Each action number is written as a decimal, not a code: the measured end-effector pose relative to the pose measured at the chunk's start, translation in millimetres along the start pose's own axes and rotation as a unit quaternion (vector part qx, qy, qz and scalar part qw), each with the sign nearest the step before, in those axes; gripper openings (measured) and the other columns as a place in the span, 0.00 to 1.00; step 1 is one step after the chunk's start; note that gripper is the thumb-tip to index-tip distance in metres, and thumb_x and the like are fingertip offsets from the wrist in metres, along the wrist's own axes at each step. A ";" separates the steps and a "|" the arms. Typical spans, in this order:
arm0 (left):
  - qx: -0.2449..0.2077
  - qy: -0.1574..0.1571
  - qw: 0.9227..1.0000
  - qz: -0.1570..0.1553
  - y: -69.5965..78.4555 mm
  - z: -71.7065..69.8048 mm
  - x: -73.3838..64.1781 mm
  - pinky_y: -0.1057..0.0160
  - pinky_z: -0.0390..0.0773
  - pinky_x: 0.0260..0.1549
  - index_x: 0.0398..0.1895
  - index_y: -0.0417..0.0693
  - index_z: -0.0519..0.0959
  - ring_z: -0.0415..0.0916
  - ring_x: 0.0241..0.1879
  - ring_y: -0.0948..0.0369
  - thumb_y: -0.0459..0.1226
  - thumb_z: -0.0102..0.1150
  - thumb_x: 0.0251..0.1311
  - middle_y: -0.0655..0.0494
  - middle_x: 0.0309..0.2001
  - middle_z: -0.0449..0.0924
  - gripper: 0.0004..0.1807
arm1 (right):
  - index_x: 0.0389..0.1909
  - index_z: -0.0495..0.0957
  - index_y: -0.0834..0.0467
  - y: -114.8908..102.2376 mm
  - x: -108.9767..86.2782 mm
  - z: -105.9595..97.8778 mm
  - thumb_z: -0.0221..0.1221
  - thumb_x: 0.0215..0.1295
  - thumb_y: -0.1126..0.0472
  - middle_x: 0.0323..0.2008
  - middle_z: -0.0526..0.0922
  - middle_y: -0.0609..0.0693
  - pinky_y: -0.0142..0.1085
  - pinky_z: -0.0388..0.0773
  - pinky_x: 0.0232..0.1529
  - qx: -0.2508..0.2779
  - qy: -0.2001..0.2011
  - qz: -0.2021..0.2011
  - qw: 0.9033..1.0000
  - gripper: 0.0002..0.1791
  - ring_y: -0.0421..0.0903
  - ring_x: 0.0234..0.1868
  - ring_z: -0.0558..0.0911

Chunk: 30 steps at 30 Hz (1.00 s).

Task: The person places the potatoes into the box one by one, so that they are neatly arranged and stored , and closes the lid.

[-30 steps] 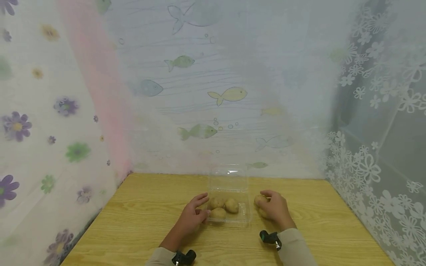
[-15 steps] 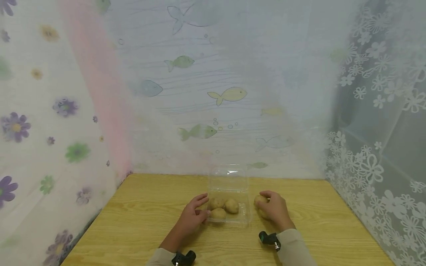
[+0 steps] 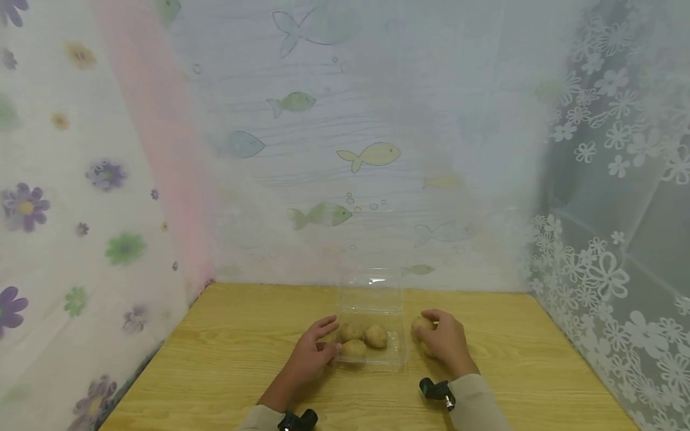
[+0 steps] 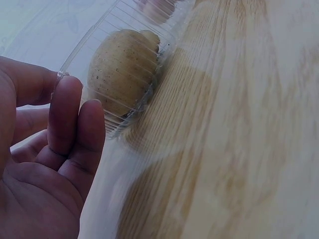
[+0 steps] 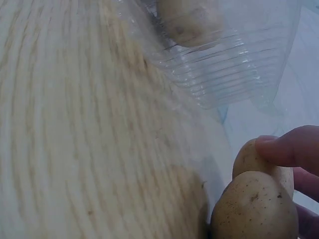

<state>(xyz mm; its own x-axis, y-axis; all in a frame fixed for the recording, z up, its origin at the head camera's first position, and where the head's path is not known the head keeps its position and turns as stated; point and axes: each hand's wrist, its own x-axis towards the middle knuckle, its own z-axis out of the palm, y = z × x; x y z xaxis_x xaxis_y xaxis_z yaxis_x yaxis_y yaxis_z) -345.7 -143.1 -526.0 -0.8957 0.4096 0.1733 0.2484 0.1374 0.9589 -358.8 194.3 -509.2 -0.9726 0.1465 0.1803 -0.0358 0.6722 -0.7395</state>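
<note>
A clear plastic clamshell container [image 3: 398, 350] stands on the table with its lid raised at the back. Inside it lie three potatoes [image 3: 375, 336], grouped toward the left. My left hand [image 3: 309, 356] is at the container's left side, and in the left wrist view its fingertips pinch the rim [image 4: 75, 57]. To the right of the container, my right hand [image 3: 447, 340] grips a potato [image 5: 246, 159], with a fingertip on its top. Another potato [image 5: 255, 206] sits right against it, nearer the right wrist camera. Part of the right hand is hidden behind these potatoes.
The wooden table [image 3: 232, 341] spreads out on both sides of the container. A fish-patterned curtain [image 3: 318, 179] hangs behind it, with flowered curtains at left and right. A black wrist camera mount [image 3: 436, 389] sits at the right cuff.
</note>
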 end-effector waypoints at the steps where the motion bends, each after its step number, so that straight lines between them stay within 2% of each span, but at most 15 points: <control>1: 0.002 0.000 1.000 0.001 0.1 -0.5 0.7 0.63 0.81 0.32 0.79 0.35 0.60 0.80 0.32 0.54 0.31 0.57 0.75 0.43 0.82 0.51 0.33 | 0.62 0.82 0.60 -1.6 0.2 -0.8 0.67 0.64 0.56 0.60 0.83 0.62 0.50 0.82 0.51 0.003 0.002 0.000 1.000 0.26 0.57 0.55 0.83; 10: 0.013 0.000 1.000 0.001 -7.5 -2.5 4.5 0.64 0.82 0.32 0.81 0.41 0.59 0.79 0.31 0.62 0.34 0.57 0.75 0.44 0.81 0.54 0.34 | 0.63 0.81 0.59 -12.0 1.6 -4.2 0.69 0.65 0.54 0.59 0.83 0.60 0.43 0.83 0.44 0.025 0.017 -0.006 1.000 0.27 0.53 0.50 0.83; 16: 0.014 -0.003 1.000 0.003 -10.7 -2.7 3.3 0.64 0.82 0.33 0.78 0.35 0.61 0.79 0.31 0.62 0.34 0.58 0.75 0.44 0.82 0.51 0.33 | 0.63 0.81 0.57 -21.4 -1.2 -4.8 0.70 0.65 0.53 0.60 0.83 0.57 0.43 0.84 0.44 0.044 0.025 -0.021 0.999 0.27 0.55 0.55 0.82; 30: 0.010 -0.002 1.000 0.000 -1.4 3.0 -3.5 0.63 0.82 0.33 0.80 0.37 0.58 0.78 0.31 0.61 0.33 0.56 0.76 0.43 0.82 0.51 0.34 | 0.63 0.81 0.56 -31.2 -7.7 -9.2 0.71 0.65 0.53 0.61 0.83 0.56 0.43 0.85 0.45 0.066 0.013 -0.043 0.997 0.27 0.56 0.57 0.82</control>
<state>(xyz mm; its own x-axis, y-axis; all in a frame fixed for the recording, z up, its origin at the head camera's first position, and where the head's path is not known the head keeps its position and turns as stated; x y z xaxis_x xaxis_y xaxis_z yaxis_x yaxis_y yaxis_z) -341.8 -141.9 -528.6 -0.8946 0.4124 0.1719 0.2554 0.1564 0.9541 -348.1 178.9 -481.5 -0.9581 0.1125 0.2633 -0.1514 0.5813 -0.7994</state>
